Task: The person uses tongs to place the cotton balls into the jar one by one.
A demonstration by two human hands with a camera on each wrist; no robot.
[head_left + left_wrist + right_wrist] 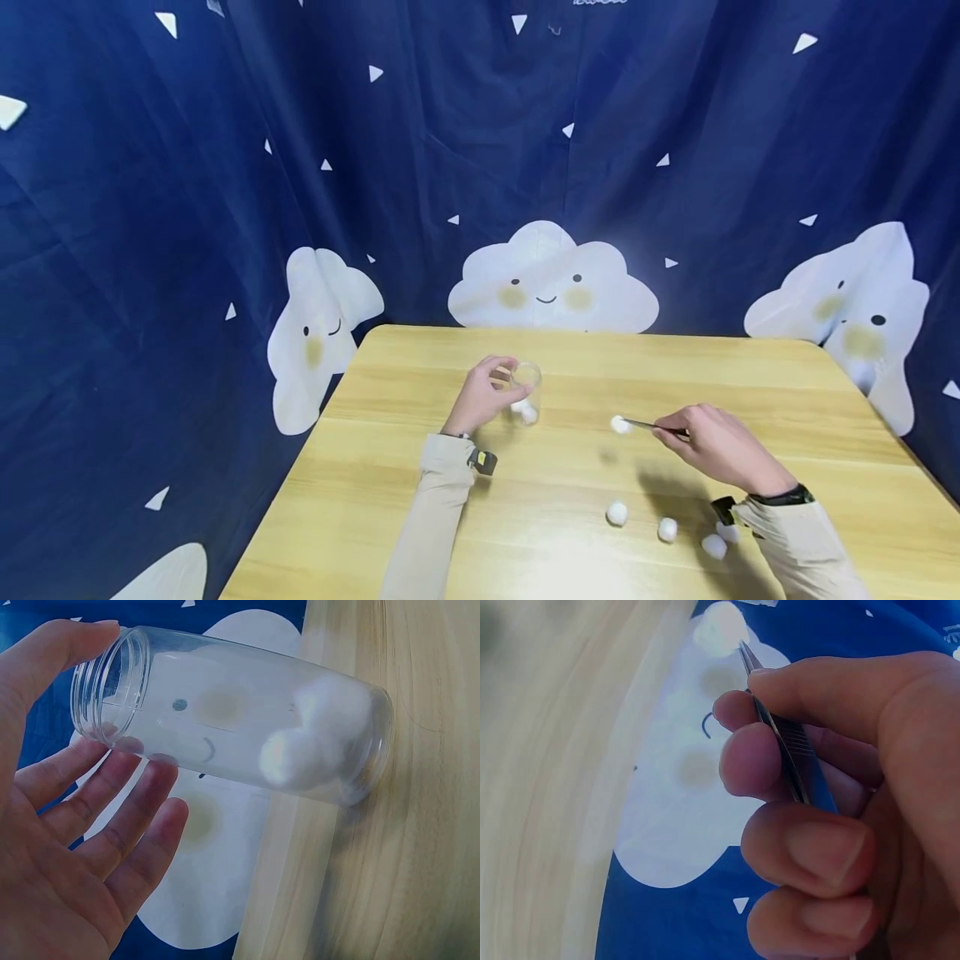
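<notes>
My left hand holds a clear plastic jar near its open, threaded mouth, thumb on one side and fingers on the other. White cotton balls lie at the bottom of the jar, which stands on the table in the head view. My right hand grips metal tweezers between thumb and fingers. At the tweezers' tips is a single cotton ball, held above the table with its shadow below, to the right of the jar.
On the wooden table, several loose cotton balls lie near the front right, among them one cotton ball to the left and another by the right forearm. A dark blue curtain with clouds and triangles hangs behind the table.
</notes>
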